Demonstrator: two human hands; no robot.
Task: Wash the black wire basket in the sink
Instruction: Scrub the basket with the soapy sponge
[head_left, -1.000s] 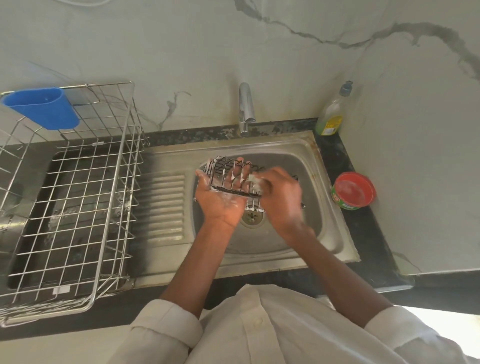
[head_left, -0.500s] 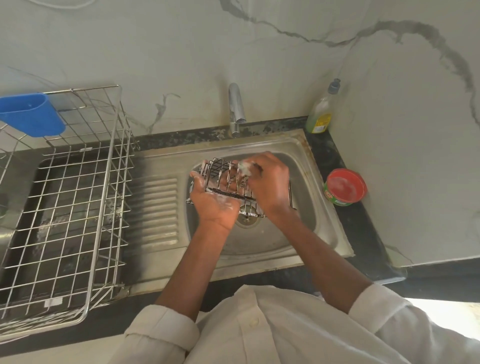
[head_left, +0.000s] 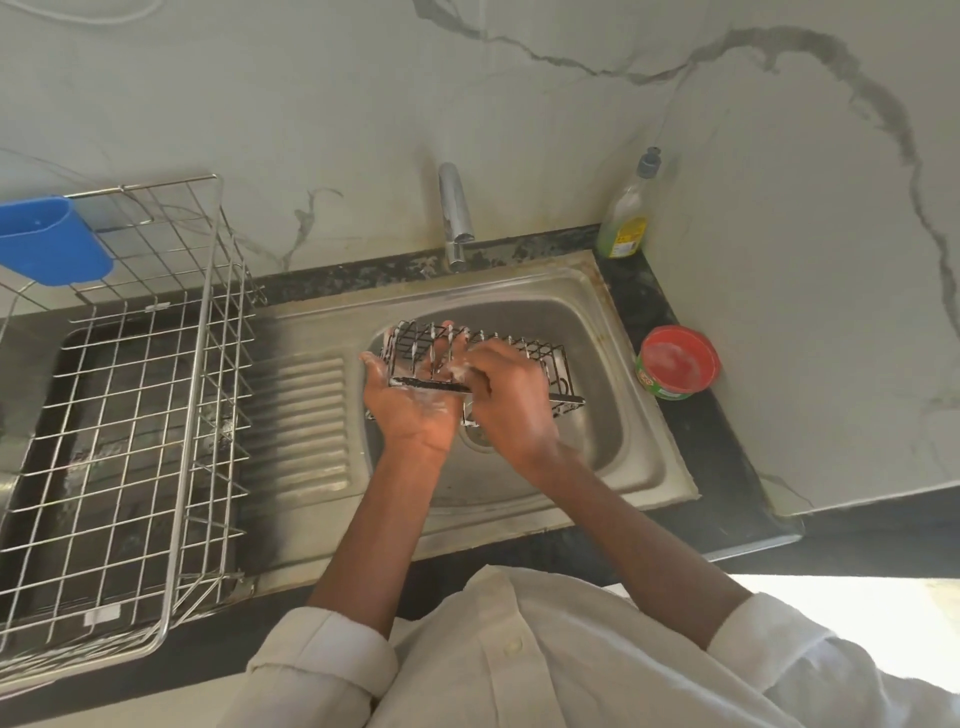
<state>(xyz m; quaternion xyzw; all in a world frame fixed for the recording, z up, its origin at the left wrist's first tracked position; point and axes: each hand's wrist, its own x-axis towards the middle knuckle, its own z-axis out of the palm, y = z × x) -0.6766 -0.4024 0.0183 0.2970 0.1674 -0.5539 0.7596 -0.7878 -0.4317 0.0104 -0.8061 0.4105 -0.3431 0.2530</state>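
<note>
Black wire basket held over sink bowl, left hand flat and open beneath it, right hand curled, pinching soapy front rim; risk: lather-slick grip may slip, dropping basket onto drain

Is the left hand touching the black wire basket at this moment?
Touching. The head view shows the left hand palm up beneath the black wire basket, its fingers passing behind the soapy wires and the basket's near rim lying across the palm, above the sink.
</note>
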